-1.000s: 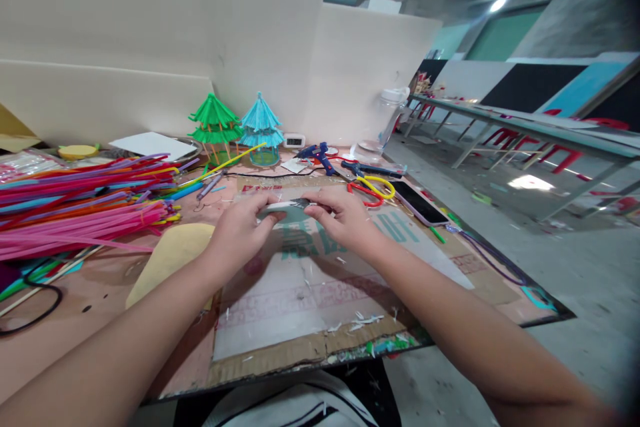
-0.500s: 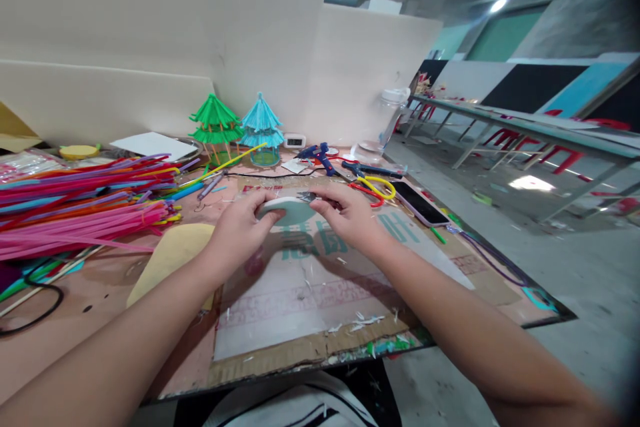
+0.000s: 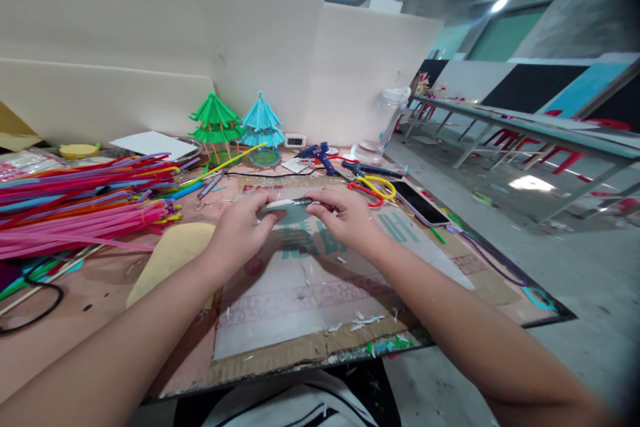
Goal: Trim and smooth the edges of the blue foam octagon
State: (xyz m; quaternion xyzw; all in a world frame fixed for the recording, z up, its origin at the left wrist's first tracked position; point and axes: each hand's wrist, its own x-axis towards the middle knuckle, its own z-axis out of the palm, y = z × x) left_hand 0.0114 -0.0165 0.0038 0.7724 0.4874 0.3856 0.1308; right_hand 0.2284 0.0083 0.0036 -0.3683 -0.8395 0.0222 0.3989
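Observation:
Both my hands meet over the cardboard sheet (image 3: 310,293) in the middle of the table. My left hand (image 3: 243,227) grips one side of a small white round piece (image 3: 285,208), fingers curled around it. Opposite it, my right hand (image 3: 345,217) pinches the other side, and a thin dark pointed tool (image 3: 304,201) shows between its fingers and the piece. Just left of my left wrist lies a yellow foam sheet (image 3: 175,250).
A big pile of coloured straws (image 3: 85,203) fills the left of the table. Green (image 3: 216,125) and blue (image 3: 261,127) straw pagodas stand at the back. A glue gun (image 3: 320,155), scissors (image 3: 373,187) and a phone (image 3: 419,203) lie right of my hands. The table edge runs along the right.
The white round piece was tilted up showing its face half a second ago; it now lies flatter again between my fingers. Both hands stayed in place.

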